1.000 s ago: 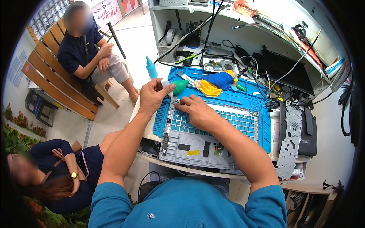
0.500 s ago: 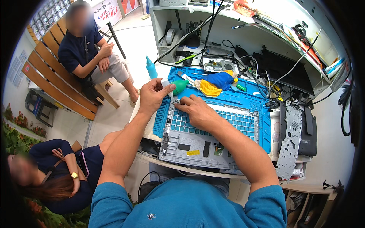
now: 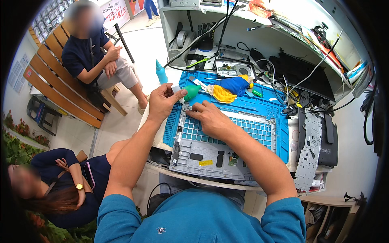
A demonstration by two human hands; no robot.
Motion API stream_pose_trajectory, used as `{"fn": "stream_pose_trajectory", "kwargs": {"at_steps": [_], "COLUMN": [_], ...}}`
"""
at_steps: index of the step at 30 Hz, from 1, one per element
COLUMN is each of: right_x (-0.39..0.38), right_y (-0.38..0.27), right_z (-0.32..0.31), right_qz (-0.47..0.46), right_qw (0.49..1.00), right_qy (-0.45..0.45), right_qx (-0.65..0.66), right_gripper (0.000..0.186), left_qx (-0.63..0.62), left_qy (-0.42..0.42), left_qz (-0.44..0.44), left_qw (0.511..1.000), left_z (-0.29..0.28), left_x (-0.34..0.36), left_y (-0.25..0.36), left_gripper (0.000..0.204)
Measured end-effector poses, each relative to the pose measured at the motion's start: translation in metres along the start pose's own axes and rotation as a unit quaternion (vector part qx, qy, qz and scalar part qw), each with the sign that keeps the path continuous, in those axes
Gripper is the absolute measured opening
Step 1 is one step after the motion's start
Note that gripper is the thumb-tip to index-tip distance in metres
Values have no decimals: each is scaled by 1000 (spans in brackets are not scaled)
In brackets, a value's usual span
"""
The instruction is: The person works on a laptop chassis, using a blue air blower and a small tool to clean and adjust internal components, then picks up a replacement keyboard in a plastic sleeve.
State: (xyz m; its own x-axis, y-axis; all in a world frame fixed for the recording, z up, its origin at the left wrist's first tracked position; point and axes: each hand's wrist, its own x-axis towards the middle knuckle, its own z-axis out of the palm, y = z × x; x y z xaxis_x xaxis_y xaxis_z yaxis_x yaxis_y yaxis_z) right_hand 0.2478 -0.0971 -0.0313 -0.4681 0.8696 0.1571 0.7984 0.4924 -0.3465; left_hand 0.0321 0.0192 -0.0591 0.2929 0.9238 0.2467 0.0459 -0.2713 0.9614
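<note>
My left hand (image 3: 164, 103) pinches a small white bottle (image 3: 175, 88) above the upper-left corner of a grey laptop chassis (image 3: 207, 155), its narrow lower part pointing down. My right hand (image 3: 208, 119) has its fingers curled at a small metal piece (image 3: 187, 108) in that corner; whether it grips the piece is unclear. The chassis, with an empty keyboard grid, lies on a blue mat (image 3: 277, 146). A green bulb blower (image 3: 191, 91) sits just beyond the bottle, and a blue-and-yellow cloth (image 3: 230, 87) lies behind the chassis.
A light-blue bottle (image 3: 160, 72) stands left of the mat. Cables, a dark screen (image 3: 308, 75) and parts crowd the back. A perforated metal plate (image 3: 308, 150) lies at right. Two people (image 3: 83, 60) are at left, one seated on a slatted bench (image 3: 56, 85).
My hands and the things on the bench have not visibly moved. A passer-by's legs now show in the walkway at the top left.
</note>
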Motion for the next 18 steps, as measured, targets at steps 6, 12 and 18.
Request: {"fn": "stream_pose_trajectory", "kwargs": {"at_steps": [6, 12, 18], "right_x": [0, 0, -1], "right_y": [0, 2, 1], "right_z": [1, 2, 2], "right_qz": [1, -7, -7], "right_qw": [1000, 1000, 1000], "right_qy": [3, 12, 12], "right_qx": [6, 6, 2], "right_gripper": [56, 56, 55], "left_qx": [-21, -28, 2], "left_qy": [9, 15, 5], "left_qz": [5, 12, -1], "left_qw": [1000, 999, 1000], "left_z": [1, 4, 0], "left_x": [-1, 0, 1], "left_y": [0, -1, -2], "left_gripper": [37, 38, 37]}}
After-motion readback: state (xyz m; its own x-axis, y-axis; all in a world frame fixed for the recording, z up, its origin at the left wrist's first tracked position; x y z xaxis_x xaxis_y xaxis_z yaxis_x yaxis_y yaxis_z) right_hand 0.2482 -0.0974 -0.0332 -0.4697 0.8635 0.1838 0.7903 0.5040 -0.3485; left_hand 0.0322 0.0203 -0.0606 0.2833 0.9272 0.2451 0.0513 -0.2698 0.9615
